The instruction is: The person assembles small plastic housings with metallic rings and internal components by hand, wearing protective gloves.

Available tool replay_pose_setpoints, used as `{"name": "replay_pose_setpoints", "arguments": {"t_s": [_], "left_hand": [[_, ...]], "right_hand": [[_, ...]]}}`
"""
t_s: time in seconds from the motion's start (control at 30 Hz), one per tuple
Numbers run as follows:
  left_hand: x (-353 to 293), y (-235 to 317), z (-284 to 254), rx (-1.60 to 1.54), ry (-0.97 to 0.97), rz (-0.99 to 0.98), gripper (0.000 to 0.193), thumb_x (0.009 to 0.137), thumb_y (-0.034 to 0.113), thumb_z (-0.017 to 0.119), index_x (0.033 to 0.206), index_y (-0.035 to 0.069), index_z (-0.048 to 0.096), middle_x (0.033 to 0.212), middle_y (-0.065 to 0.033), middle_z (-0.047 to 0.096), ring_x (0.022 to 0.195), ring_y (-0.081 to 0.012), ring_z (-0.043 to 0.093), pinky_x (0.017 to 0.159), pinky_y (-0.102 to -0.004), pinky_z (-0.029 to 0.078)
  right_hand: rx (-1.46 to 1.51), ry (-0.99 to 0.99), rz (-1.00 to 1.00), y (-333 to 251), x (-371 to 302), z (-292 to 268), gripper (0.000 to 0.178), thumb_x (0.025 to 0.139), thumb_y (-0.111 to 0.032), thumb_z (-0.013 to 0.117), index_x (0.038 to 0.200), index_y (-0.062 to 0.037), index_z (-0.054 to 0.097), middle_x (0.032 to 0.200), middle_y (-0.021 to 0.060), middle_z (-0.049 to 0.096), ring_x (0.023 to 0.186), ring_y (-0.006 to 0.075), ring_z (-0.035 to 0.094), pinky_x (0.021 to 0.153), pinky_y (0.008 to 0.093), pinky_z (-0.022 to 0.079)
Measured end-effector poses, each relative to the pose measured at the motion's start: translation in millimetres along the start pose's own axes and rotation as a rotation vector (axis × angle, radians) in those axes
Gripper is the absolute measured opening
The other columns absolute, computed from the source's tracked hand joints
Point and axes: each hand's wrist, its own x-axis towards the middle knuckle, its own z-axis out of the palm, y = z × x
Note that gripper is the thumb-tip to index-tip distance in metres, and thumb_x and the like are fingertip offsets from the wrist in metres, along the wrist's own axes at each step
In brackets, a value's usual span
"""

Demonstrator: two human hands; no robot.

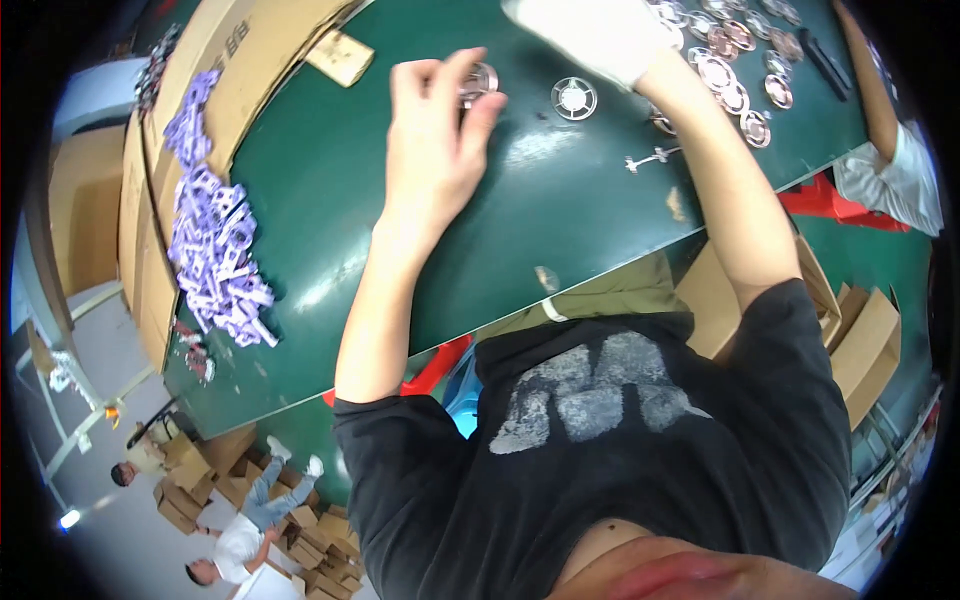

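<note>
My left hand (432,140) pinches a small round metallic wheel-like part (484,80) between thumb and fingers, just above the green tabletop. To its right a spoked silver wheel-like part (574,99) lies flat on the table. My right hand (590,38) wears a white glove and reaches toward the far side. The upper picture edge cuts it off, so its fingers and anything in them are hidden. Below the right forearm lies a thin metal rod-like piece with wider ends (652,158).
Several shiny round parts (716,75) spread across the far right, beside a black bar-shaped object (824,65). A pile of purple plastic pieces (212,245) lies at left along a cardboard box (190,110). Another person's arm (872,85) rests at the right edge.
</note>
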Motion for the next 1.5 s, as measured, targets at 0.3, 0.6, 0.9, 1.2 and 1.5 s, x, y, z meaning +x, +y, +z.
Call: {"name": "replay_pose_setpoints", "arguments": {"t_s": [0.3, 0.6, 0.9, 1.2, 1.5], "left_hand": [[-20, -25, -20, -0.359, 0.229, -0.028, 0.055, 0.072, 0.009, 0.089, 0.122, 0.004, 0.064, 0.119, -0.0070, 0.069, 0.101, -0.0184, 0.064, 0.087, -0.0313, 0.055], [-24, -17, -14, -0.579, 0.146, -0.201, 0.047, 0.072, 0.011, 0.090, 0.112, 0.005, 0.066, 0.122, -0.0068, 0.070, 0.104, -0.0198, 0.070, 0.087, -0.0325, 0.058], [-23, -19, -29, -0.570, 0.005, -0.145, 0.051, 0.076, 0.002, 0.087, 0.118, 0.001, 0.059, 0.127, -0.0169, 0.069, 0.110, -0.0202, 0.070, 0.096, -0.0333, 0.056], [-21, -4, -21, -0.571, 0.169, 0.030, 0.061, 0.073, 0.008, 0.088, 0.128, 0.000, 0.063, 0.128, -0.0133, 0.069, 0.110, -0.0199, 0.069, 0.095, -0.0306, 0.055], [-11, -12, -30, -0.873, -0.033, -0.190, 0.026, 0.090, 0.001, 0.071, 0.115, -0.005, 0.069, 0.124, -0.0189, 0.068, 0.112, -0.0224, 0.067, 0.099, -0.0342, 0.054]], "right_hand": [[-0.172, -0.585, 0.010, -50, -33, 12, 0.036, 0.087, -0.030, 0.055, 0.115, -0.0119, 0.068, 0.099, 0.0181, 0.072, 0.095, 0.0367, 0.070, 0.082, 0.0495, 0.055], [-0.217, -0.524, -0.058, -51, -38, 16, 0.034, 0.090, -0.033, 0.056, 0.114, -0.0112, 0.067, 0.098, 0.0178, 0.073, 0.093, 0.0373, 0.071, 0.079, 0.0498, 0.056], [-0.124, -0.454, -0.148, -51, -48, 18, 0.029, 0.091, -0.031, 0.060, 0.108, -0.0092, 0.067, 0.096, 0.0190, 0.072, 0.089, 0.0388, 0.070, 0.078, 0.0497, 0.055], [0.277, -0.526, -0.147, -39, -44, 29, 0.046, 0.099, -0.051, 0.054, 0.110, -0.0083, 0.067, 0.087, 0.0179, 0.068, 0.079, 0.0393, 0.066, 0.069, 0.0476, 0.051], [0.113, -0.244, -0.249, -53, -55, 30, 0.033, 0.098, -0.042, 0.060, 0.116, -0.0154, 0.068, 0.088, 0.0138, 0.071, 0.081, 0.0373, 0.069, 0.069, 0.0443, 0.055]]}}
